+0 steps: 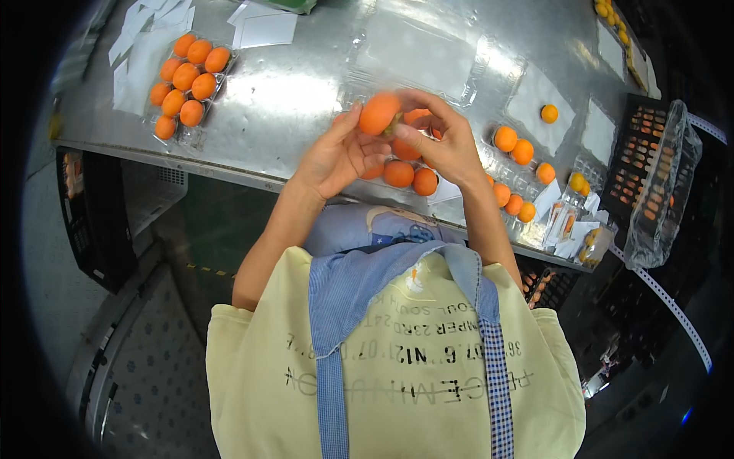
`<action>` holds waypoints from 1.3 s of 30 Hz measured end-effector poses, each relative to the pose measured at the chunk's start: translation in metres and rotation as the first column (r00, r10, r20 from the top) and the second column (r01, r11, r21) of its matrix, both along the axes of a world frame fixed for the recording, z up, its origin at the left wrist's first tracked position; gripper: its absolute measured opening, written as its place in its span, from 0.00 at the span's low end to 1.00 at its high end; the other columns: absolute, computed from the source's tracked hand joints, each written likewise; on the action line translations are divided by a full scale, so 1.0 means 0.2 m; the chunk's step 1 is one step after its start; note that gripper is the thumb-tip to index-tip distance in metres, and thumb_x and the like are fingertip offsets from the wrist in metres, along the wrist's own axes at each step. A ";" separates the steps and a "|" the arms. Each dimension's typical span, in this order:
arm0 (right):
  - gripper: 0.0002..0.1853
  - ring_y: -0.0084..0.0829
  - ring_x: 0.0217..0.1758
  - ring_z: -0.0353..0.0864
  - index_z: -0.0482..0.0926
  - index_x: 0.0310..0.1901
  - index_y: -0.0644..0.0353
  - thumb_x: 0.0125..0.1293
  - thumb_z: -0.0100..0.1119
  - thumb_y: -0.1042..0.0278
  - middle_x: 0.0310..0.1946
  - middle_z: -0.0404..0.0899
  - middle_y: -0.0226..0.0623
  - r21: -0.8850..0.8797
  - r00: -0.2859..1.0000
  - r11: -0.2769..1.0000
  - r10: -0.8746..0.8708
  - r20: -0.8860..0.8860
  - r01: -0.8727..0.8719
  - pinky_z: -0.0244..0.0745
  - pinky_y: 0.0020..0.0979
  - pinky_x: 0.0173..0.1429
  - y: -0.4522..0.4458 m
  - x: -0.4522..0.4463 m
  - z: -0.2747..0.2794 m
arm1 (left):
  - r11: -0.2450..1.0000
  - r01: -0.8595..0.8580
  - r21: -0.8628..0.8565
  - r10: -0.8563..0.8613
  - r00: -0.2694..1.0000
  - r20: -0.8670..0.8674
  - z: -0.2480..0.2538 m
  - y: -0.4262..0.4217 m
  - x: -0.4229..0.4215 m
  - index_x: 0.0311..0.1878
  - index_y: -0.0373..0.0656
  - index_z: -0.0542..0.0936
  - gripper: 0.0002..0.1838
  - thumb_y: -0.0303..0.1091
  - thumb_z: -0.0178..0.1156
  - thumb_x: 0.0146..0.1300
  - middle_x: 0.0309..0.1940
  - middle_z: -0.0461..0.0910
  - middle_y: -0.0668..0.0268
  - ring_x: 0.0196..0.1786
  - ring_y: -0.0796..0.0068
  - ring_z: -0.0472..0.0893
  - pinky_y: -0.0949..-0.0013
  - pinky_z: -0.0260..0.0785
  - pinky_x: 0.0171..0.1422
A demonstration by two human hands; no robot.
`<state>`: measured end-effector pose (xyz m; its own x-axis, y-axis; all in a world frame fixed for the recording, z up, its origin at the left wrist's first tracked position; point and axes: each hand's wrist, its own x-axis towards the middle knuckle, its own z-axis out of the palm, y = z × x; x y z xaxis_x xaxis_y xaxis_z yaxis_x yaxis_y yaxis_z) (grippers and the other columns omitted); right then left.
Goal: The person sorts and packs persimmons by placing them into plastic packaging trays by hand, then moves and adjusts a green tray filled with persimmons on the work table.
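Premises: fruit-packing workroom, indicated by the metal tabletop (283,99), filled clear fruit trays (186,80), paper sheets (264,27) and a black crate (638,145) of fruit.

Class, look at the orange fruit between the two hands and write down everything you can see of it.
The orange fruit is rounded, with smooth-looking, slightly shiny skin; its upper edge is blurred. A greenish-brown leafy cap sits at its lower right, partly hidden by fingers. It looks whole. It is held tilted above the metal table, near more fruits. The left hand meets its left side; the right hand holds it around the cap.
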<state>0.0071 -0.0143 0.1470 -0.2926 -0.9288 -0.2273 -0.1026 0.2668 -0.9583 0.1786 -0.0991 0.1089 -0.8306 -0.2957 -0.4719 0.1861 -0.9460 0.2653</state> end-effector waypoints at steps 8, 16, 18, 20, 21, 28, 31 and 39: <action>0.31 0.27 0.48 0.77 0.73 0.60 0.64 0.55 0.70 0.65 0.50 0.78 0.38 -0.013 0.972 0.984 0.173 -0.162 -0.177 0.74 0.29 0.53 0.08 0.03 0.03 | 0.989 -0.018 -0.144 0.047 0.978 0.204 0.11 0.16 0.01 0.58 0.40 0.70 0.26 0.54 0.42 0.74 0.43 0.80 0.64 0.40 0.78 0.80 0.73 0.75 0.45; 0.33 0.37 0.56 0.79 0.69 0.59 0.63 0.51 0.73 0.70 0.54 0.76 0.45 -0.078 0.951 0.972 0.231 0.207 -0.219 0.76 0.35 0.59 0.26 0.04 -0.06 | 0.777 -0.061 -0.627 0.374 0.846 0.380 0.16 0.45 0.04 0.55 0.34 0.72 0.25 0.49 0.42 0.75 0.43 0.79 0.59 0.37 0.76 0.79 0.72 0.74 0.41; 0.34 0.37 0.56 0.78 0.68 0.60 0.63 0.51 0.72 0.71 0.55 0.75 0.46 -0.103 0.941 0.961 0.273 0.202 -0.256 0.76 0.35 0.59 0.30 0.04 -0.06 | 0.667 -0.019 -0.745 0.467 0.790 0.397 0.19 0.52 0.05 0.54 0.34 0.73 0.22 0.45 0.42 0.76 0.42 0.79 0.58 0.33 0.77 0.79 0.73 0.74 0.39; 0.35 0.37 0.56 0.78 0.67 0.62 0.63 0.51 0.72 0.73 0.55 0.75 0.46 -0.127 0.928 0.948 0.312 0.205 -0.291 0.76 0.35 0.59 0.33 0.04 -0.06 | 0.598 0.007 -0.801 0.507 0.772 0.385 0.23 0.58 0.05 0.54 0.35 0.73 0.21 0.44 0.42 0.76 0.41 0.79 0.59 0.33 0.78 0.78 0.74 0.74 0.39; 0.35 0.37 0.56 0.78 0.67 0.63 0.62 0.52 0.71 0.73 0.56 0.75 0.46 -0.129 0.909 0.941 0.337 0.247 -0.314 0.75 0.36 0.59 0.35 0.04 -0.07 | 0.565 0.024 -0.825 0.521 0.765 0.379 0.24 0.60 0.06 0.54 0.36 0.73 0.20 0.43 0.42 0.76 0.41 0.79 0.60 0.33 0.79 0.78 0.75 0.74 0.38; 0.36 0.35 0.59 0.77 0.66 0.64 0.61 0.52 0.70 0.76 0.58 0.74 0.43 -0.182 0.823 0.944 0.328 0.464 -0.274 0.73 0.36 0.62 0.38 0.09 -0.07 | 0.580 -0.149 -0.801 0.585 0.761 0.282 0.24 0.64 0.13 0.59 0.37 0.69 0.17 0.33 0.52 0.71 0.49 0.75 0.62 0.44 0.76 0.79 0.73 0.74 0.45; 0.35 0.37 0.58 0.76 0.69 0.62 0.60 0.50 0.72 0.74 0.55 0.76 0.42 -0.196 0.930 0.940 0.316 0.189 -0.280 0.72 0.36 0.61 0.32 0.15 0.00 | 0.674 -0.181 -0.716 0.423 0.889 0.174 0.25 0.54 0.17 0.63 0.36 0.67 0.24 0.27 0.59 0.64 0.53 0.73 0.59 0.52 0.73 0.78 0.71 0.73 0.54; 0.33 0.35 0.63 0.69 0.70 0.62 0.62 0.53 0.70 0.68 0.59 0.70 0.44 -0.241 0.976 0.956 0.193 0.098 -0.165 0.69 0.34 0.61 -0.01 0.50 0.06 | 0.675 -0.137 -0.725 0.289 0.953 0.089 0.20 0.09 0.50 0.61 0.37 0.71 0.29 0.23 0.67 0.55 0.57 0.73 0.59 0.58 0.70 0.75 0.68 0.71 0.61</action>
<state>0.1074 -0.0168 0.1580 -0.1002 -0.9947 -0.0247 -0.0101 0.0258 -0.9996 0.2793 -0.0820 0.1499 -0.6240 -0.7599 -0.1821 0.2357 -0.4052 0.8833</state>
